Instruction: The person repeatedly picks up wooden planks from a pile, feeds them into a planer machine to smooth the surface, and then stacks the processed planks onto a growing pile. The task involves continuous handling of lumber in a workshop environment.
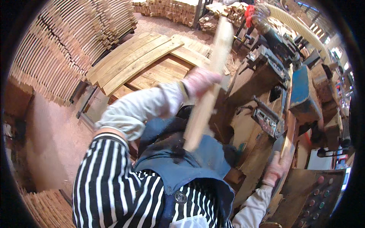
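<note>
My left hand [201,82] is closed around the middle of a pale wooden board [202,114], holding it aslant in front of my body. Both hand and board are slightly blurred. Over to the right, my right hand [276,168] has its fingers on the near end of a narrow wooden strip [289,138]. That strip lies lengthwise along the bed of a woodworking machine [266,117], beside a blue metal guard [300,89]. Its far end is lost among the machine parts.
Long boards [133,62] lie stacked at the front left. Behind them rises a tall pile of wood strips [72,45]. A ribbed hose [294,19] arches over the machine's far end. At the lower right is a panel of buttons [317,197]. Sawdust covers the floor [53,125].
</note>
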Motion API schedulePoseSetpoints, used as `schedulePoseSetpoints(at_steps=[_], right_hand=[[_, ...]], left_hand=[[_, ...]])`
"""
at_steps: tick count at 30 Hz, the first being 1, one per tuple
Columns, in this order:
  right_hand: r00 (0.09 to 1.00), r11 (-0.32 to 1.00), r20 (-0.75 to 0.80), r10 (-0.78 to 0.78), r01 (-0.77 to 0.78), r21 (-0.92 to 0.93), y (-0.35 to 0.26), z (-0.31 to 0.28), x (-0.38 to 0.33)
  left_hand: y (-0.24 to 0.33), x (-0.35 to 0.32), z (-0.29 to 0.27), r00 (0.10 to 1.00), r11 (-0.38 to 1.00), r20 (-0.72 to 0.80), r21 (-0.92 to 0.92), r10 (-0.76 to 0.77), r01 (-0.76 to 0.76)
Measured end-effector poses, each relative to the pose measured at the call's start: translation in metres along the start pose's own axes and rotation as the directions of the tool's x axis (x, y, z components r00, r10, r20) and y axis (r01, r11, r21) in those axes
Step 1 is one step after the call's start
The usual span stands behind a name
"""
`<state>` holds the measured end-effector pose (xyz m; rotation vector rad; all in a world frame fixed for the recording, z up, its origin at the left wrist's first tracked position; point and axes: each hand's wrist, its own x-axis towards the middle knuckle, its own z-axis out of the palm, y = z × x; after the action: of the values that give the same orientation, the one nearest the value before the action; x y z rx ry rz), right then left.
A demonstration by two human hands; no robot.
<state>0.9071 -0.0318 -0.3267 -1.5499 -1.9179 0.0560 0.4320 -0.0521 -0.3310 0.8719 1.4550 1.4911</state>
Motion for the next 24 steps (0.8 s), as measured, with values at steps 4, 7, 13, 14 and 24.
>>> schedulePoseSetpoints(at_steps=[4,7,13,14,24], right_hand=[[0.89,0.649,0.455,0.008,-0.351,0.675,-0.113,0.01,-0.036],[0.834,0.761,0.503,0.228,-0.475,0.441,-0.164,-0.023,-0.058],[0.805,0.81,0.142,0.575,-0.585,0.036,-0.101,-0.112,-0.155],[0.753,0.759,0.097,0.651,-0.645,-0.092,-0.099,-0.127,-0.175],[0.852,0.726,-0.188,0.489,-0.517,-0.454,0.016,-0.131,-0.24]], left_hand=[[0.013,-0.022,0.128,0.994,0.987,0.107,-0.158,0.018,-0.001],[0.021,-0.046,0.198,0.941,0.916,0.336,-0.391,0.047,0.094],[0.002,0.066,0.034,0.818,0.725,0.337,0.383,0.467,-0.572],[-0.014,0.097,-0.011,0.85,0.655,0.266,0.547,0.454,-0.521],[-0.095,0.155,-0.58,0.845,0.004,-0.49,0.866,0.215,0.501]])
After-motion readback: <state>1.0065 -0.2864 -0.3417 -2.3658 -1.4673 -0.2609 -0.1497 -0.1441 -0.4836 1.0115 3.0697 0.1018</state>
